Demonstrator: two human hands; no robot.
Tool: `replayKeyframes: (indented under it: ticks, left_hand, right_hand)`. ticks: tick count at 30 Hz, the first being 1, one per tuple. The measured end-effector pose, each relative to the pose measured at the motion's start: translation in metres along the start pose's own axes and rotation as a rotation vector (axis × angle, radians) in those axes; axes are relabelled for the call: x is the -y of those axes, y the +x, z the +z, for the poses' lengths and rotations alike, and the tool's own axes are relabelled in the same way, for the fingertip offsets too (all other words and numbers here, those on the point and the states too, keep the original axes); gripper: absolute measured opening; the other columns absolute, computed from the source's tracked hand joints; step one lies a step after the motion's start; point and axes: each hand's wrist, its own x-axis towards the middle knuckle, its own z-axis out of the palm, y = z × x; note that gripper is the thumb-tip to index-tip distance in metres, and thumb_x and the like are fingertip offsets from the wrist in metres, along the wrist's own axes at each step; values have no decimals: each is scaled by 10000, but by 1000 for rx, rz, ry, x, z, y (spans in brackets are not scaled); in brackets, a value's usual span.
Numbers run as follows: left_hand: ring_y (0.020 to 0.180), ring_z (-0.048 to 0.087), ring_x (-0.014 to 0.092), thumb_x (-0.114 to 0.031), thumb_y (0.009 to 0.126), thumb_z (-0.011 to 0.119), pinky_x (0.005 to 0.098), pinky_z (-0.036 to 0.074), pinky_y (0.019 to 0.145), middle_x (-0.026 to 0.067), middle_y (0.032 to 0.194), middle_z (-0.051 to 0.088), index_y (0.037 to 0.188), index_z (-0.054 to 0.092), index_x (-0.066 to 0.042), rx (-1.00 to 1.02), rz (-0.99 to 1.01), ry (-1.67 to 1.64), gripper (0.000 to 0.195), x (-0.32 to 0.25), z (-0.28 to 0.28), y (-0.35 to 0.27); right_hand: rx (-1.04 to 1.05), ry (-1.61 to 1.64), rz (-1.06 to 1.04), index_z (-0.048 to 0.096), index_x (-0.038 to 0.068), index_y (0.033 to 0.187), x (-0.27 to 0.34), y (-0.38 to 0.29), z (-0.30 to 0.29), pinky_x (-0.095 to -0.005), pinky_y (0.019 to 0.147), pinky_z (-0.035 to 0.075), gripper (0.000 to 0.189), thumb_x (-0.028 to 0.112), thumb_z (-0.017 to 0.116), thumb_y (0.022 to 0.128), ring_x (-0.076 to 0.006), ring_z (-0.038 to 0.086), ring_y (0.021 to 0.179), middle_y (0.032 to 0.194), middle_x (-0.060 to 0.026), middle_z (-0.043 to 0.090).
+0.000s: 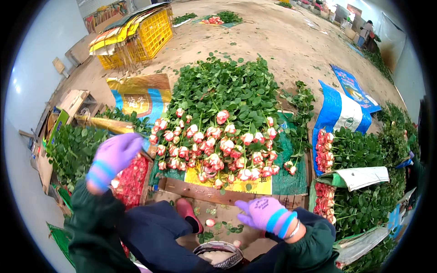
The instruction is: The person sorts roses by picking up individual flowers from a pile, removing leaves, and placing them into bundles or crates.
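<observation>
My left hand (117, 155), in a purple knit glove with blue cuff stripes, is raised above tightly packed red rose heads (131, 182) on the left. Its fingers lie close together, and whether anything is between them is hidden. My right hand (263, 212), gloved alike, hovers over my right leg near a wooden board (218, 191). Its fingers are apart with nothing in them. Beyond the board lies a large heap of cut roses (215, 150), white and pink blooms towards me and leafy stems (225, 85) pointing away.
Wrapped rose bundles (325, 198) line the right side. Leafy stems (76, 150) lie at left beside a wooden crate (73, 104). A yellow plastic crate (155, 32) stands farther back. Between my feet are fallen petals (210, 222) and a round container (218, 254). A person (367, 32) is far right.
</observation>
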Motion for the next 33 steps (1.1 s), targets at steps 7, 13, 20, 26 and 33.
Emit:
replayKeyframes:
  ticks: [7,13,20,26,33]
  left_hand:
    - [991,592,362,-497,851,493,415,453,874,192,1020,646,1038,648,-65,361,-81,77,495,-71,206,210]
    - [1044,580,339,-555,860,402,421,445,899,173,1129,615,1127,616,-80,181,-427,-115,585,-101,300,281]
    - [953,630,297,-314,750,648,372,482,842,120,1007,675,1010,668,-94,56,-465,-396,341,-21,352,300]
    - [762,637,238,-100,856,592,330,523,671,124,908,667,979,625,-8,204,-428,-1464,157,-21,245,271]
    - [758,611,179,-148,881,588,293,516,681,103,911,647,1038,580,13,202,-204,-1622,225,-55,117,172]
  right_hand:
    - [42,113,47,502,68,1095,-34,2,-9,-456,615,486,376,391,430,916,-329,625,719,788,-124,644]
    - [-130,176,92,519,75,1098,-61,-8,-9,-410,527,404,308,262,540,854,-278,552,645,715,-95,547]
    - [-201,162,27,546,68,978,-64,1,-19,-416,507,406,223,228,549,823,-279,552,591,642,-94,539]
    - [-54,102,8,511,73,1051,-48,5,-24,-415,568,459,330,363,483,895,-293,604,655,705,-108,604]
    - [-112,20,-34,517,55,1095,-13,-3,7,-424,585,455,363,356,485,895,-300,600,669,753,-110,617]
